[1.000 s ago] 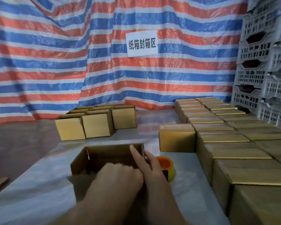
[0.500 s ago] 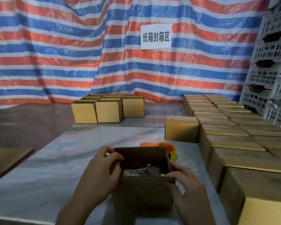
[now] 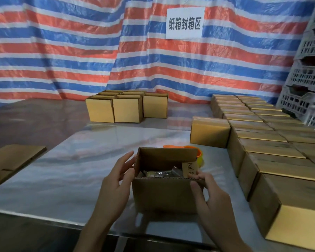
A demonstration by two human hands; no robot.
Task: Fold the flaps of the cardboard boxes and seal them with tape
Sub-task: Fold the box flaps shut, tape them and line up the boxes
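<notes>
An open brown cardboard box (image 3: 164, 195) stands upright on the table in front of me, with plastic-wrapped items inside. My left hand (image 3: 119, 180) is beside its left wall, fingers straight, the fingertips at the top left corner. My right hand (image 3: 205, 193) pinches the box's near right corner, where a small printed flap (image 3: 189, 168) is folded inward. An orange tape roll (image 3: 198, 155) lies just behind the box, mostly hidden by it.
Several closed boxes (image 3: 273, 153) fill the right side of the table. Three open boxes (image 3: 127, 109) stand at the back centre. Flat cardboard (image 3: 13, 159) lies at the left edge. White plastic crates (image 3: 309, 79) are stacked at the far right before a striped tarp.
The box has been turned upright with its opening up. My left hand has let go of the left wall and opened; the right flap now folds inward under my right hand.
</notes>
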